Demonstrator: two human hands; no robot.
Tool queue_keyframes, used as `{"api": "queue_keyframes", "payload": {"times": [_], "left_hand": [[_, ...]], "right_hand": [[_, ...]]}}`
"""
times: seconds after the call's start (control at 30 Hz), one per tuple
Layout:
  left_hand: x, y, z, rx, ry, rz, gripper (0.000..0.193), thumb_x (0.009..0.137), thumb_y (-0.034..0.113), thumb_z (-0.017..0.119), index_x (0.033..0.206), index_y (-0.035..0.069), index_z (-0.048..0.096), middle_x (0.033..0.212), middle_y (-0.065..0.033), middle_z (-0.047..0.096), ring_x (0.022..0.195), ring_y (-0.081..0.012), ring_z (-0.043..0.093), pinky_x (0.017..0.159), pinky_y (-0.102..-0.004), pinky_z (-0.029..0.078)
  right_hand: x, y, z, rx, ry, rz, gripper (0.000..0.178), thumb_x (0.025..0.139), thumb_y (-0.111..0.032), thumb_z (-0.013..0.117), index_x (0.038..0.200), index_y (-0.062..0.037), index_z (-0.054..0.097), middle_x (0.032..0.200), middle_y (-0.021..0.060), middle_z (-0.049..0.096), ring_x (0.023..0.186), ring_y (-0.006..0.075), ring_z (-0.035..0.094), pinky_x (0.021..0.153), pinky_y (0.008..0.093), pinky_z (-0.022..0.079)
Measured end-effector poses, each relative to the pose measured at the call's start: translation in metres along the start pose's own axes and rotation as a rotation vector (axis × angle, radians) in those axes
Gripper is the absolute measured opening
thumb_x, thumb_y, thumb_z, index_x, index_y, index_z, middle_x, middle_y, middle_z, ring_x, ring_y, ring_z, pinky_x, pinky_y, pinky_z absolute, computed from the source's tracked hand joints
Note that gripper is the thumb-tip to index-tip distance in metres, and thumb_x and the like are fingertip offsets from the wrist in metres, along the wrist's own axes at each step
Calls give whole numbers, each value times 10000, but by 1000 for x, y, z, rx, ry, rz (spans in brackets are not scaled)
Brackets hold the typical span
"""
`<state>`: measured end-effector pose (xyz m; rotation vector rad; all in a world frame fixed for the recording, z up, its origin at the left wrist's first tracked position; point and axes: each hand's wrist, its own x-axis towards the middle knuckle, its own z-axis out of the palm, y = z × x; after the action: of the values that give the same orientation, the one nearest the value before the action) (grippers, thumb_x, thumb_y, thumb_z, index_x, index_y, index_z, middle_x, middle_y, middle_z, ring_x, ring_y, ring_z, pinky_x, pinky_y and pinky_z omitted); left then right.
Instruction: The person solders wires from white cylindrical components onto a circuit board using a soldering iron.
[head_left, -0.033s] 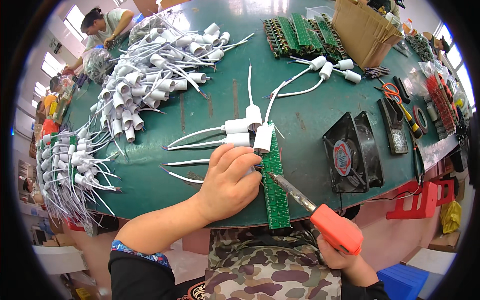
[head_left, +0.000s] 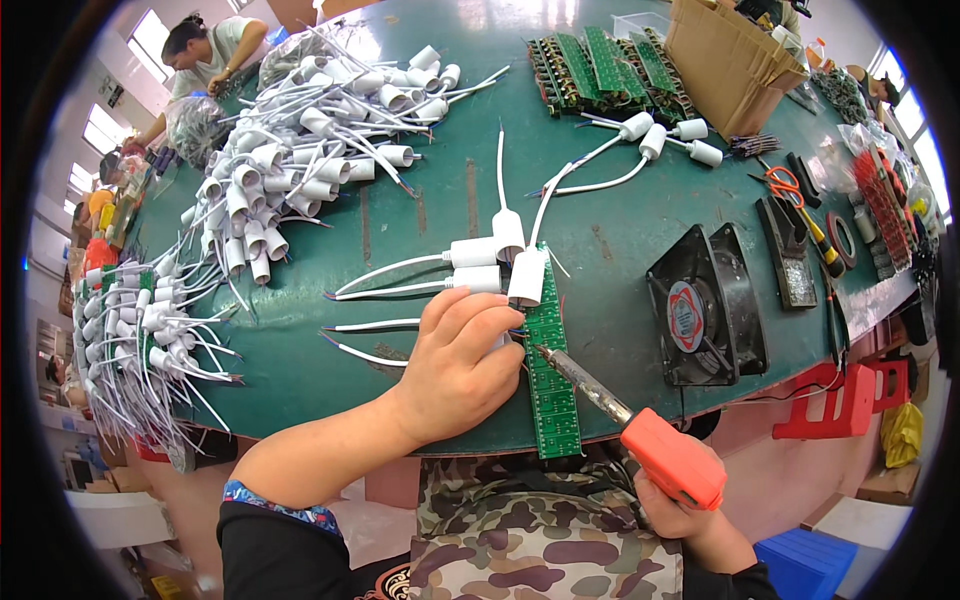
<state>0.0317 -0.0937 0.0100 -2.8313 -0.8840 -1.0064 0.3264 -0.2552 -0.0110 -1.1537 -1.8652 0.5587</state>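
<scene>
The left hand (head_left: 462, 358) presses flat beside the green circuit strip (head_left: 549, 372); the right hand (head_left: 690, 515) grips the soldering iron (head_left: 640, 435), tip touching the strip.

A black short sleeve (head_left: 262, 545) is worn on the left arm, well back from the fingers, and is edged with a patterned band of blue, red and yellow (head_left: 275, 505). The forearm between that band and the left hand (head_left: 462, 362) is left bare. The chest is covered by a camouflage garment (head_left: 545, 545) in green, brown and cream. Another dark sleeve edge (head_left: 722, 585) is seen behind the right hand (head_left: 680, 512).
</scene>
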Motion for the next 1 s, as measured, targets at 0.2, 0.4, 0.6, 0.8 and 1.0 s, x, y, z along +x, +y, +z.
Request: {"api": "queue_keyframes", "payload": {"times": [0.2, 0.4, 0.6, 0.8, 1.0], "left_hand": [[0, 0, 1, 4, -3, 0, 258, 655, 66, 782, 880, 71, 655, 1189, -103, 606, 1185, -323, 574, 1038, -529, 426], [1, -1, 2, -8, -6, 7, 242, 656, 64, 777, 862, 67, 651, 1184, -102, 607, 1176, -322, 575, 1034, -524, 432], [1, -1, 1, -14, -8, 7, 241, 649, 61, 775, 858, 68, 653, 1187, -103, 609, 1170, -322, 577, 1030, -519, 435], [1, 0, 0, -3, -8, 5, 245, 641, 60, 773, 854, 70, 653, 1191, -105, 609, 1171, -320, 583, 1031, -520, 433], [2, 0, 0, -6, -13, 8, 241, 641, 60, 770, 850, 71, 652, 1193, -103, 609, 1173, -317, 583, 1032, -519, 432]], "right_hand": [[-4, 4, 2, -50, -14, -8, 496, 744, -104, 806, 1202, 14, 657, 1205, 204, 671, 901, 317, 716, 738, 370, 573], [-5, 4, 4, -14, -22, 11, 496, 739, -99, 804, 1198, 16, 657, 1213, 205, 664, 900, 320, 715, 742, 371, 571], [-5, 0, 2, -37, -39, 43, 474, 737, -85, 799, 1186, -7, 668, 1235, 208, 653, 923, 327, 709, 762, 378, 565], [7, -3, -1, -174, -73, -95, 454, 750, -72, 788, 1181, -1, 663, 1229, 209, 644, 887, 310, 707, 713, 360, 543], [12, -4, 0, -108, -22, -147, 513, 735, -57, 782, 1218, 24, 630, 1249, 215, 626, 777, 298, 703, 654, 349, 533]]}}
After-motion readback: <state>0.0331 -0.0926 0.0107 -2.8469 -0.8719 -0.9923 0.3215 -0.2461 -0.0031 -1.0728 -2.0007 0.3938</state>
